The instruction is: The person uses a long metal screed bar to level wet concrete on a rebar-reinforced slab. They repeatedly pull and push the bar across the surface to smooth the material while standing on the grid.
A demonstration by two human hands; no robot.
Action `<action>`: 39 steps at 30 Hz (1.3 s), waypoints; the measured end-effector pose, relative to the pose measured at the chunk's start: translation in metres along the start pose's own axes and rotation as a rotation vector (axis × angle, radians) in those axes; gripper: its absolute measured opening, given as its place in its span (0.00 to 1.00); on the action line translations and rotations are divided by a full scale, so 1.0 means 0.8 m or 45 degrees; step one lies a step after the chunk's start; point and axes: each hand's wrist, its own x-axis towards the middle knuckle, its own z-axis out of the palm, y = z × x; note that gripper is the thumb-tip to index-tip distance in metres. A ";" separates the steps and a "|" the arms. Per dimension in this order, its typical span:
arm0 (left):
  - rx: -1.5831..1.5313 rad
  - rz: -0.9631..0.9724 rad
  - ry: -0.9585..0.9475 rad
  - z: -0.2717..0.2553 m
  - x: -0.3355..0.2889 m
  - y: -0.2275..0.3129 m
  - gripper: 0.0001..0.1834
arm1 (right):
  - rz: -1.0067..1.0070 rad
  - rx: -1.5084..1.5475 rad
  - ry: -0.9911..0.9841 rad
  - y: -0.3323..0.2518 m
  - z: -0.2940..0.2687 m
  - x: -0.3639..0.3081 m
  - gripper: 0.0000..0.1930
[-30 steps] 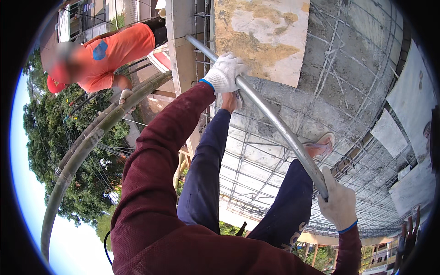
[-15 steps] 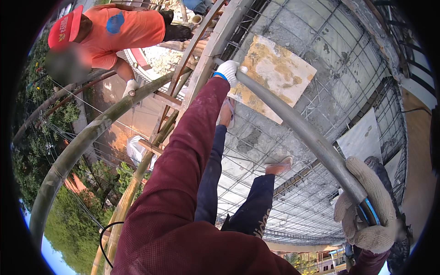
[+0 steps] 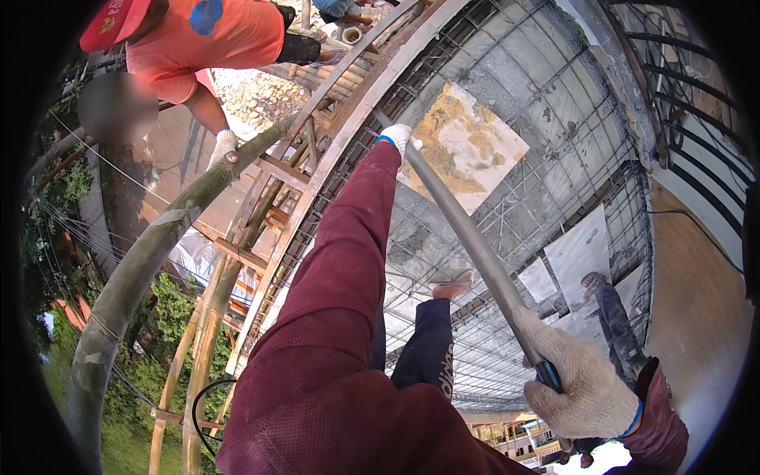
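Note:
A long grey metal pipe point(image 3: 480, 250) slants across the middle of the view, with a black and blue part at its near end. My left hand point(image 3: 401, 139), in a white knit glove, is closed around its far end, beside the edge of the rebar grid. Lower right, my right hand point(image 3: 582, 380), in a beige knit glove, grips the near end by the black and blue part. Below the pipe spreads a steel rebar grid point(image 3: 546, 111) over grey sheeting. A square board point(image 3: 469, 149), white with tan stains, lies on it near my left hand.
A thick bamboo pole point(image 3: 150, 253) curves along the left, with a co-worker's gloved hand point(image 3: 224, 149) on it. The co-worker, in an orange shirt point(image 3: 210, 36), stands beyond a timber edge point(image 3: 332, 142). Another person's leg point(image 3: 621, 328) and pale boards point(image 3: 578, 253) are at right.
My right hand has turned and moved leftward with the near end of the pipe, so the pipe slopes more steeply. The left hand keeps its hold. The whole view has shifted somewhat.

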 end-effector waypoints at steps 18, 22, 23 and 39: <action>0.862 -0.131 0.076 -0.097 0.157 -0.057 0.13 | 0.077 0.665 0.076 0.239 0.296 0.080 0.45; 0.808 -0.051 0.125 -0.120 0.172 -0.042 0.17 | 0.026 0.564 0.066 0.269 0.312 0.106 0.50; 0.772 -0.017 0.137 -0.122 0.178 -0.051 0.17 | 0.034 0.511 0.080 0.283 0.306 0.106 0.50; 1.349 0.560 1.179 -0.033 0.115 -0.100 0.35 | 0.006 0.105 0.349 0.522 0.416 0.291 0.47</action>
